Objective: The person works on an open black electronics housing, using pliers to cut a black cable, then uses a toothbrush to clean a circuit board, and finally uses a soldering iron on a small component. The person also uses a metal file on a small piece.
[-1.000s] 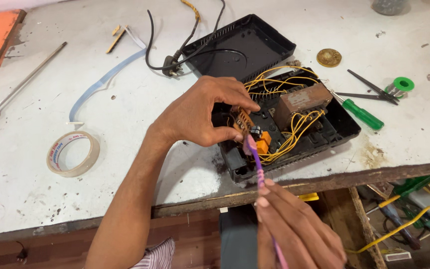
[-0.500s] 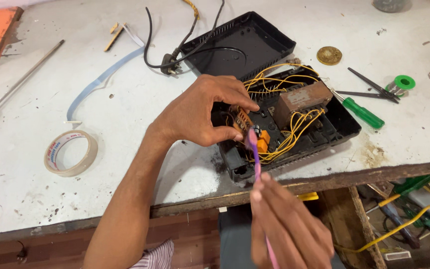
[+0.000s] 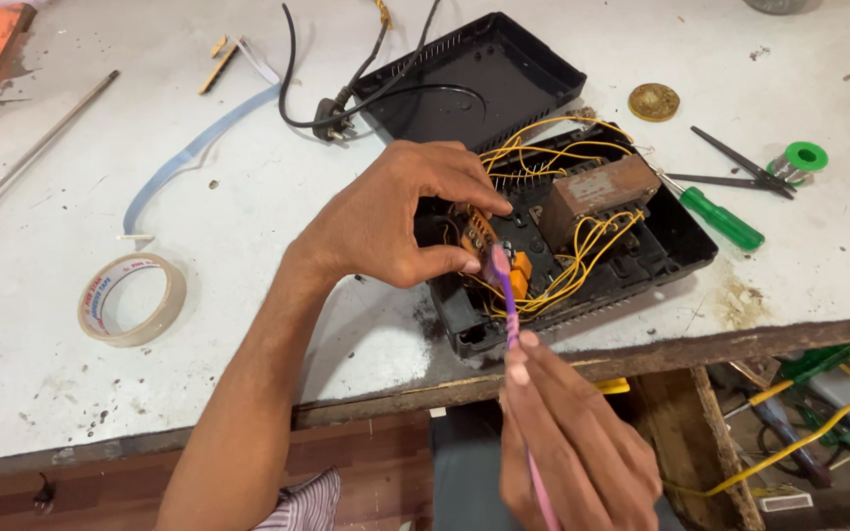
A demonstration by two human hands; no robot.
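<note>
Open black casing (image 3: 661,258) at bench edge: left hand (image 3: 395,221) fingers pinched on small component (image 3: 472,234) amid yellow wires (image 3: 582,258); right hand (image 3: 573,452) fingers clamped on purple tool (image 3: 506,295), tip just beside them—slip could nick wiring.

Open black case (image 3: 582,256) at centre crowded by yellow wires (image 3: 582,261) and transformer (image 3: 597,192); bare tabletop (image 3: 277,206) left of it, tape roll (image 3: 130,300) lower left
</note>
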